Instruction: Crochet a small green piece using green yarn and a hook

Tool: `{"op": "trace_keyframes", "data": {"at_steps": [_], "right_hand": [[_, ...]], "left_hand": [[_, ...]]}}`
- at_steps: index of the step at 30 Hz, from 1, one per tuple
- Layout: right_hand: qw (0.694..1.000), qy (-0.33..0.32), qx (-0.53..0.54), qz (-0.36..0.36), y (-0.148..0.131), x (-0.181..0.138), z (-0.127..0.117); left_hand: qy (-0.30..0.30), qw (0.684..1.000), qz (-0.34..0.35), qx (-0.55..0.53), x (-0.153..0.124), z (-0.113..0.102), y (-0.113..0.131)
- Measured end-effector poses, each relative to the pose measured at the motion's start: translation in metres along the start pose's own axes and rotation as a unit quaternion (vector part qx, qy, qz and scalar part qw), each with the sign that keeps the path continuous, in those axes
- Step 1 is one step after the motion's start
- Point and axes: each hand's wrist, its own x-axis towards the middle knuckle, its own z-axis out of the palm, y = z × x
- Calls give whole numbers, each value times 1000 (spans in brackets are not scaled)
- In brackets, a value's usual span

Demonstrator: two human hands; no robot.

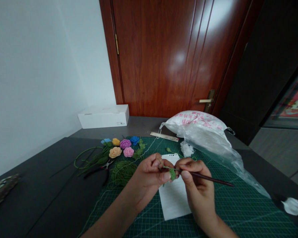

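I see both forearms angled inward; my left hand [151,172] is curled, thumb and forefinger pinched; my right hand [195,175] is closed, fingertips touching the left's.

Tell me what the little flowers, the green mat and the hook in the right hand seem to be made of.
Flowers: crocheted yarn, matte and fuzzy, with ridged petals.
Green mat: likely rubbery plastic, printed with a white grid.
Hook in the right hand: dark, thin and smooth; wood or metal, unclear.

Soft daylight — glare on the door [178,59] — edges warped.
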Motion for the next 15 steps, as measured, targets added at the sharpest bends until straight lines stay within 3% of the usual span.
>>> {"op": "trace_keyframes", "data": {"at_steps": [10, 15], "right_hand": [[985, -6, 143, 97, -6, 10, -2], [946, -16, 237, 219, -11, 14, 2]], "left_hand": [[0, 1000, -22, -1, -1, -4, 3], [-25, 999, -21, 22, 2, -7, 5]]}}
